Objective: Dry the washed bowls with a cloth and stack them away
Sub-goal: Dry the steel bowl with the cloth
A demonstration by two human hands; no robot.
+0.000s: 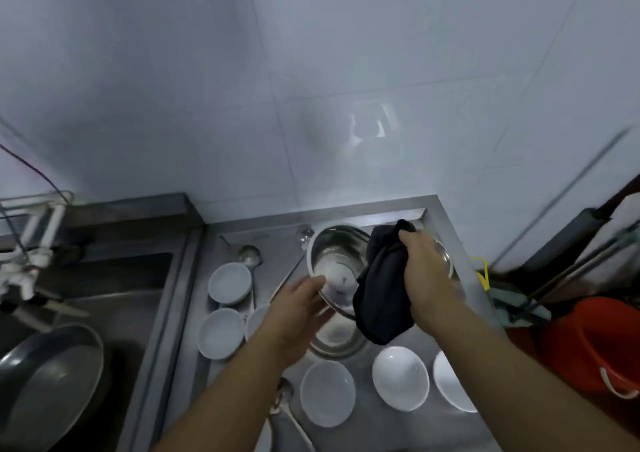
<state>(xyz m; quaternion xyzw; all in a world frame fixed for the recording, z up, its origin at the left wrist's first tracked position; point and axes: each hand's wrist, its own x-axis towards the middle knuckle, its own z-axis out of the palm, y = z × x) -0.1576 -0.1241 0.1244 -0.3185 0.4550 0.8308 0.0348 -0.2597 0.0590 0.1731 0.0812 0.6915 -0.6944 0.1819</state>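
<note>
Fig.: head view, drying stage. Left hand grips the near rim of a steel bowl, tilted, lifted above the steel bench toward its far right corner; right hand holds a bunched dark cloth just beside the bowl's right rim, cloth hanging down over the hand's inner side. A 2nd steel bowl sits on the bench directly below the held one; a 3rd metal rim shows behind the right hand, partly hidden. White bowls spread singly, not stacked: three near the bench's left edge, one mostly hidden by the left wrist; three more along the near edge. Ladle and spoon lie among them. Judgement: task early to mid; no finished stack visible, so approx. all bowls still need wiping and stacking, steel bowl now in hand. Whether any are already dry cannot be told. Surroundings: bench abuts a sink at left w/ a dark pan in it; white tiled wall behind; orange bucket on the floor beyond the bench's right edge.
</note>
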